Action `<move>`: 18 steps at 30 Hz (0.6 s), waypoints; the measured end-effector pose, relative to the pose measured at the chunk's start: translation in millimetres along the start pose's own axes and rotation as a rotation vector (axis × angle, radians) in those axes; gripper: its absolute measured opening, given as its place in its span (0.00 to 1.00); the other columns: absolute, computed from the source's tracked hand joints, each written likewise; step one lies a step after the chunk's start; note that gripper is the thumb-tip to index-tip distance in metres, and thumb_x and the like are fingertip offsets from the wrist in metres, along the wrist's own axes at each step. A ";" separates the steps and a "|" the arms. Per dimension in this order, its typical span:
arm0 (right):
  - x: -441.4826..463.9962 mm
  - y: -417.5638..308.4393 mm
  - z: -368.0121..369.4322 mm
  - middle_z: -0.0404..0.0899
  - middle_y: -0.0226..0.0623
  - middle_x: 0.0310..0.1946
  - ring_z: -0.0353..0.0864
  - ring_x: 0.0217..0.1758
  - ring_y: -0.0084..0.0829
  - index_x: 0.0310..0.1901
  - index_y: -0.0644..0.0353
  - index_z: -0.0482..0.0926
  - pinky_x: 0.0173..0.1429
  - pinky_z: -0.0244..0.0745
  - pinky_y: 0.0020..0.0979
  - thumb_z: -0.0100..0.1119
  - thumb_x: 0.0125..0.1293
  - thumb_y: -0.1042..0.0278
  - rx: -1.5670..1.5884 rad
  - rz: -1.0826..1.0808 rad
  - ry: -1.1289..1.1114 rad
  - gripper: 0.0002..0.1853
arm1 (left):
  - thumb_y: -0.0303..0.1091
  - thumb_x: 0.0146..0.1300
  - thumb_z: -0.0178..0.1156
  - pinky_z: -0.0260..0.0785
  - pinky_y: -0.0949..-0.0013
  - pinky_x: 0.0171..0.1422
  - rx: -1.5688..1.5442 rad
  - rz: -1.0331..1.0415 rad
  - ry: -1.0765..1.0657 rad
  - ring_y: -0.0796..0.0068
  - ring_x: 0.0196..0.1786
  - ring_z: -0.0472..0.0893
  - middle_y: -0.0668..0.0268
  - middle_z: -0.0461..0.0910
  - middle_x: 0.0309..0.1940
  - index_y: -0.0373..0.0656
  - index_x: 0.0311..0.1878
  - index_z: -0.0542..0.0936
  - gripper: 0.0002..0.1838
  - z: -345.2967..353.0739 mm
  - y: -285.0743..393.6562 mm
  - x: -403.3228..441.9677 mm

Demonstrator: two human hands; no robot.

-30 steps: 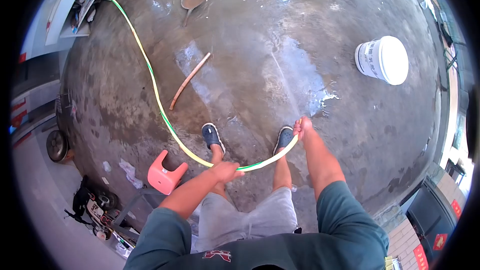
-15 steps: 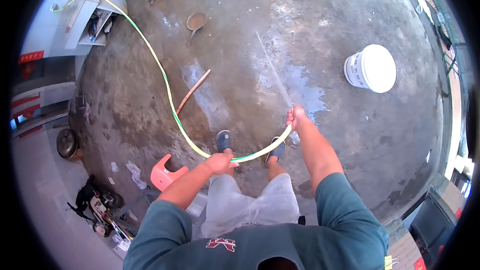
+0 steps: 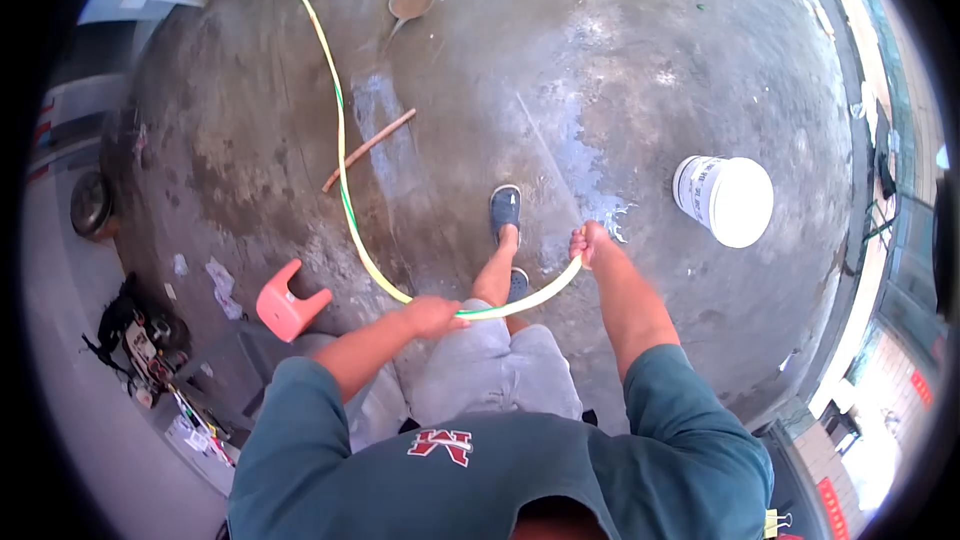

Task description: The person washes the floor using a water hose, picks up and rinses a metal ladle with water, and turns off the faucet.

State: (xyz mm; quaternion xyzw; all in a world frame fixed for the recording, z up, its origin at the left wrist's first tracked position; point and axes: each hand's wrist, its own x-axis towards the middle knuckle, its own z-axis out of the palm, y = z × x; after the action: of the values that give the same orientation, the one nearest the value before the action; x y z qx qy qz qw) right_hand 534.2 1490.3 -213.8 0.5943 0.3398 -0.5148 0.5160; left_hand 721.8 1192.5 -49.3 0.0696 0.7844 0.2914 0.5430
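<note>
While the left hand point(image 3: 435, 316) grips the hose point(image 3: 540, 296), apparently bearing its weight, the right hand point(image 3: 590, 244) is closed round its end, seemingly to aim the water jet point(image 3: 548, 156); farther out, the hose crosses a stick point(image 3: 385, 137) on the wet floor point(image 3: 470, 70), short of a pan point(image 3: 411, 1)

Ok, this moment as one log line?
left hand: holding hose; right hand: gripping hose end; water: jetting toward floor; stick: crossed by hose; bucket: on floor

1 head-worn view, looking forward and steeply down, from standing height
</note>
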 end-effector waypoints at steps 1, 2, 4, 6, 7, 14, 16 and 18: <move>0.9 -3.5 8.5 0.52 0.20 0.09 0.48 0.08 0.18 0.21 0.52 0.60 0.14 0.46 0.24 0.30 0.63 0.52 -0.012 0.028 -0.011 0.18 | 0.58 0.61 0.46 0.68 0.51 0.45 -0.006 -0.009 -0.015 0.49 0.41 0.77 0.52 0.78 0.35 0.42 0.39 0.74 0.25 -6.4 -3.5 -0.5; 1.4 -14.1 21.1 0.52 0.20 0.09 0.47 0.08 0.19 0.21 0.52 0.60 0.14 0.46 0.24 0.30 0.63 0.52 -0.024 0.044 -0.035 0.18 | 0.57 0.61 0.46 0.68 0.51 0.45 -0.026 -0.021 -0.018 0.49 0.41 0.77 0.52 0.78 0.35 0.42 0.39 0.74 0.25 -13.4 -2.5 -0.3; -0.4 -36.0 47.1 0.50 0.20 0.08 0.47 0.08 0.19 0.20 0.52 0.60 0.14 0.45 0.24 0.29 0.63 0.52 -0.065 0.013 -0.006 0.18 | 0.57 0.61 0.46 0.67 0.51 0.46 -0.045 -0.052 -0.016 0.49 0.42 0.77 0.52 0.78 0.35 0.42 0.39 0.74 0.25 -33.8 -2.4 -1.2; -5.1 -51.6 55.8 0.50 0.19 0.08 0.47 0.08 0.18 0.19 0.51 0.60 0.14 0.45 0.24 0.29 0.64 0.52 -0.093 -0.026 0.037 0.19 | 0.57 0.62 0.45 0.67 0.51 0.46 -0.084 -0.082 -0.032 0.49 0.43 0.76 0.52 0.78 0.36 0.42 0.40 0.74 0.25 -47.8 0.2 5.5; -8.5 -61.5 55.9 0.50 0.19 0.08 0.47 0.08 0.18 0.19 0.51 0.60 0.14 0.45 0.24 0.29 0.63 0.52 -0.085 -0.007 0.053 0.18 | 0.57 0.62 0.45 0.67 0.51 0.47 -0.102 -0.078 -0.024 0.49 0.43 0.76 0.51 0.78 0.36 0.42 0.40 0.74 0.25 -58.2 4.2 10.4; -34.6 -137.4 -1.7 0.50 0.20 0.08 0.46 0.08 0.17 0.19 0.51 0.59 0.13 0.45 0.23 0.31 0.62 0.55 -0.008 0.010 0.140 0.17 | 0.56 0.63 0.44 0.67 0.52 0.48 -0.121 0.001 -0.144 0.50 0.44 0.77 0.48 0.77 0.37 0.39 0.43 0.76 0.27 -135.9 66.8 57.0; -41.9 -167.1 -21.0 0.51 0.20 0.08 0.47 0.08 0.17 0.19 0.52 0.59 0.13 0.45 0.22 0.31 0.61 0.58 -0.011 -0.012 0.115 0.16 | 0.56 0.63 0.44 0.66 0.52 0.49 -0.151 0.049 -0.040 0.50 0.44 0.77 0.49 0.78 0.37 0.39 0.42 0.76 0.26 -134.1 74.4 83.1; -52.7 -200.1 -26.3 0.50 0.19 0.08 0.46 0.07 0.17 0.18 0.51 0.59 0.13 0.45 0.22 0.30 0.62 0.55 -0.047 -0.023 0.125 0.17 | 0.56 0.62 0.45 0.66 0.52 0.49 -0.178 0.064 0.000 0.51 0.44 0.77 0.49 0.78 0.37 0.39 0.42 0.75 0.26 -137.1 88.4 105.5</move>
State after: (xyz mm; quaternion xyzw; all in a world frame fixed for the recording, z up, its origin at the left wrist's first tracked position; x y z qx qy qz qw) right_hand 341.4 1569.7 -217.5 0.6092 0.3903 -0.4743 0.5016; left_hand 538.8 1257.7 -54.8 0.0462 0.7527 0.3774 0.5374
